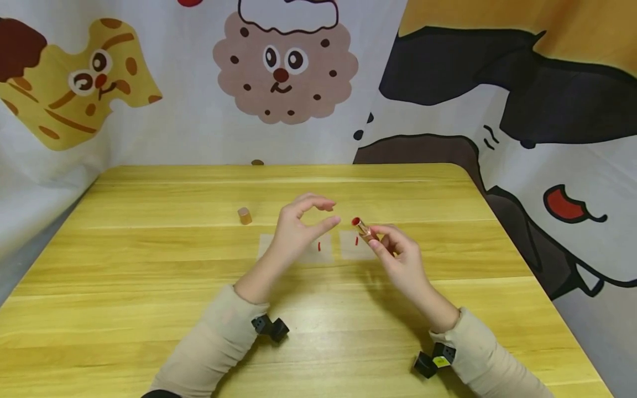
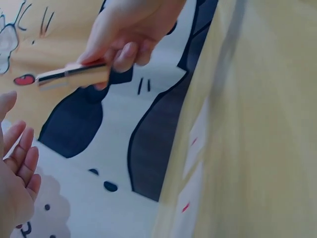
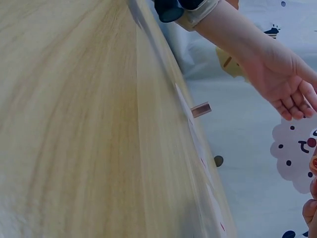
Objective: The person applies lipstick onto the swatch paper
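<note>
My right hand (image 1: pixel 402 253) pinches an uncapped lipstick (image 1: pixel 366 232) between thumb and fingers, its red tip pointing up and to the left. The left wrist view shows the same lipstick (image 2: pixel 74 76) held well above the tabletop. To its left, my left hand (image 1: pixel 294 225) hovers with thumb and fingers apart and nothing between them. Beneath the hands lie two pale paper pieces, a left paper (image 1: pixel 323 255) and a right paper (image 1: pixel 348 251), each bearing a short red stroke. The lipstick cap (image 1: pixel 245 216) stands upright on the table, beyond the left hand.
The wooden table (image 1: pixel 318 354) extends around both forearms. A cloth printed with cartoon figures (image 1: pixel 174 132) hangs behind its far edge and down the right side. Both sleeves carry small black wrist devices, such as the left device (image 1: pixel 270 327).
</note>
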{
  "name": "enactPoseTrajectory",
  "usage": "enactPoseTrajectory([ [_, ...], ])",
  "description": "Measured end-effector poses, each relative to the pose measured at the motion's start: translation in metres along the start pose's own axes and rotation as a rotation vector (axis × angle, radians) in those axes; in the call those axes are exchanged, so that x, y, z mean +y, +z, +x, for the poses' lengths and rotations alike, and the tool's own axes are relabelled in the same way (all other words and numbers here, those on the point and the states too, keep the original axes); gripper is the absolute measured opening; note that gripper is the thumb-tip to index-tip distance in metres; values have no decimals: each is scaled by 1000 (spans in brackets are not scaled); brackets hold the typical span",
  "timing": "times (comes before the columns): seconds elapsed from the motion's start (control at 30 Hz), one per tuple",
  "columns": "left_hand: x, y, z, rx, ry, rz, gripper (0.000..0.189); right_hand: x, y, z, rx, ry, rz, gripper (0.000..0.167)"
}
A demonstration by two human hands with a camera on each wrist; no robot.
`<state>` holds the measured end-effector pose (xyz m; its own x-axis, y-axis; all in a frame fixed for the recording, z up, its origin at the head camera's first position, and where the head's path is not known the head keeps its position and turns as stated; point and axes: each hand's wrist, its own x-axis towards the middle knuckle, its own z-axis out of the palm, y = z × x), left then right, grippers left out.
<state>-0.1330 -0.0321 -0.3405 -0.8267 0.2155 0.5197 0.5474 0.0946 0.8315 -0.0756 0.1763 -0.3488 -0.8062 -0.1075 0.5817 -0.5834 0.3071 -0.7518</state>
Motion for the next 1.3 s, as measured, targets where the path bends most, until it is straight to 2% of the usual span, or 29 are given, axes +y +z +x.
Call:
enactPoseTrajectory([
  [0.13,0,-11,4,43,-30,-22,26,0,0,0,3,3,9,22],
  [0.27,1,-23,8,69,-19,-25,25,1,0,0,3,-8,18,21],
  [0.37,14,-32,7,89,-32,3,25,1,0,1,3,-16,19,22],
  [0.5,28,-46,4,132,-83,46,25,-1,0,1,5,-7,12,22],
  [0.7,14,-67,1,195,-100,68,25,-4,0,0,0,1,11,23],
  [0.9,3,-86,-4,242,-199,121,27,-4,-1,0,-2,-10,7,23],
  [1.03,-3,-96,-5,260,-244,141,29,8,-1,-3,-4,-4,-6,24],
  [1.17,-10,-104,-5,268,-263,142,32,26,-2,-6,-10,7,-20,28],
  [1.3,-17,-112,-6,284,-296,167,34,26,-3,-6,-18,8,-17,28],
])
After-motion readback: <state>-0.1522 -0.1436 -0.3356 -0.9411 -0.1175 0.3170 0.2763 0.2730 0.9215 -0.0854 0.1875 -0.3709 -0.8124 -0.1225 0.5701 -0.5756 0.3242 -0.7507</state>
